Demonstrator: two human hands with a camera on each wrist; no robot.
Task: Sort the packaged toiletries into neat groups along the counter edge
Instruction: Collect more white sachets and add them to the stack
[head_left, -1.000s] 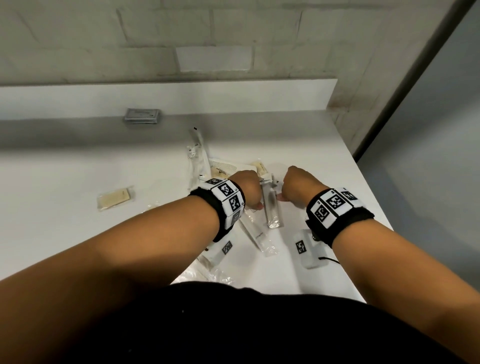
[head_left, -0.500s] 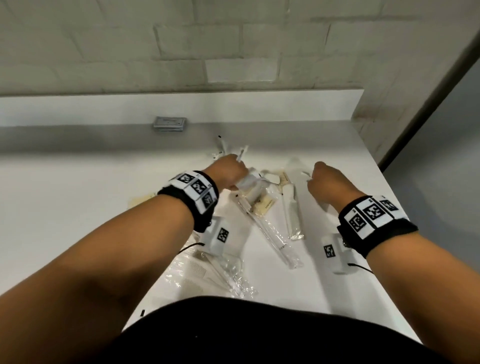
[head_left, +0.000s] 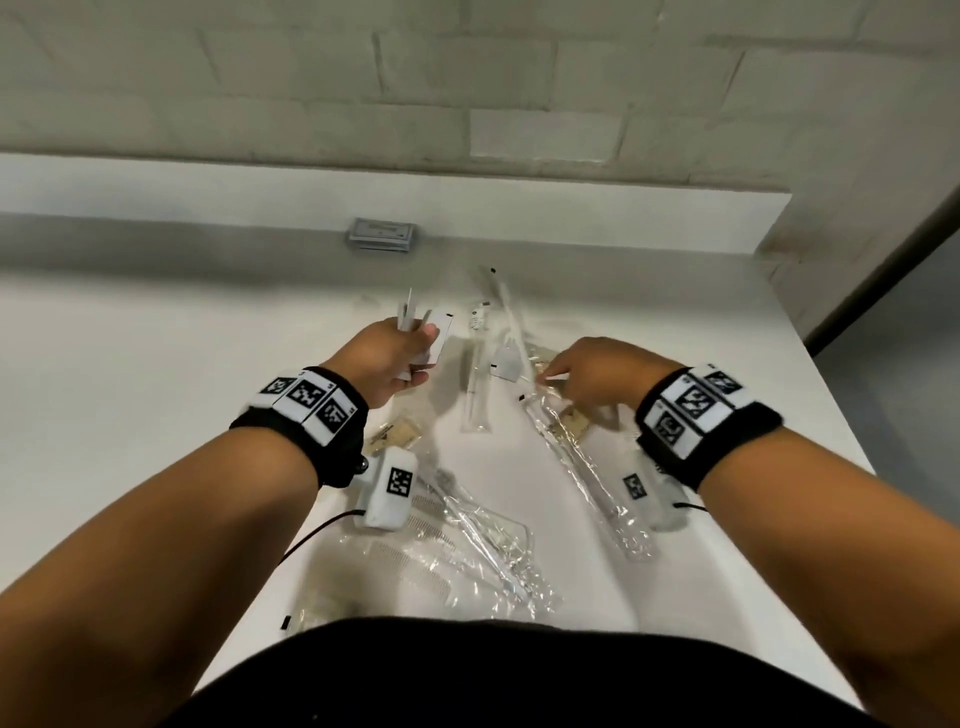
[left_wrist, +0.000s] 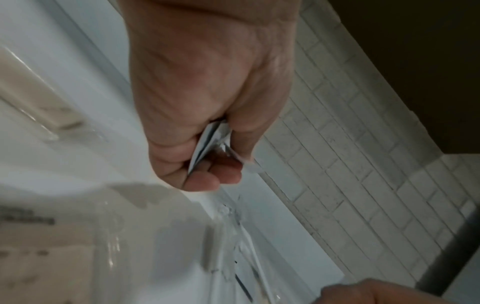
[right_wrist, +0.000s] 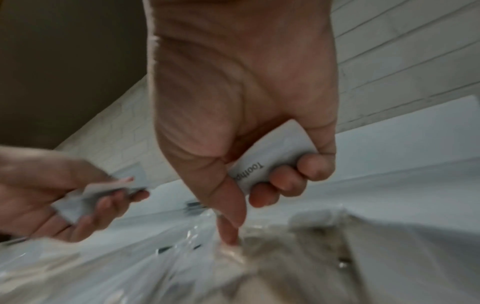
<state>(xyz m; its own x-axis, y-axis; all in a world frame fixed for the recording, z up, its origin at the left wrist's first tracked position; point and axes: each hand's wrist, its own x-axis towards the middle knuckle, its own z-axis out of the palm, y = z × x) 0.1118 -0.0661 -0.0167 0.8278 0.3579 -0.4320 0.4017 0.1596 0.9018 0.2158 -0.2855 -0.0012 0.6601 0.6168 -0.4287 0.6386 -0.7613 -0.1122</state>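
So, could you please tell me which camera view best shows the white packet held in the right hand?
The right wrist view: the white packet sits close, lettering readable, the right hand's fingers curled round it. In the head view that hand hides it; the left wrist view misses it.

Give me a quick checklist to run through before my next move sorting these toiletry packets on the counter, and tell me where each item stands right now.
1. Left hand has a firm hold on its white sachets: ok, fingers are curled round several.
2. Right hand keeps the toothpaste packet: ok, tucked under three curled fingers.
3. Right thumb and forefinger free to pick: ok, they reach down to a tan packet in clear wrap.
4. That packet actually pinched: cannot tell, blurred.
5. Loose items grouped: not ok, the long clear sleeves and the comb packs lie crossed and scattered.
6. Grey stack by the back ledge tidy: ok.
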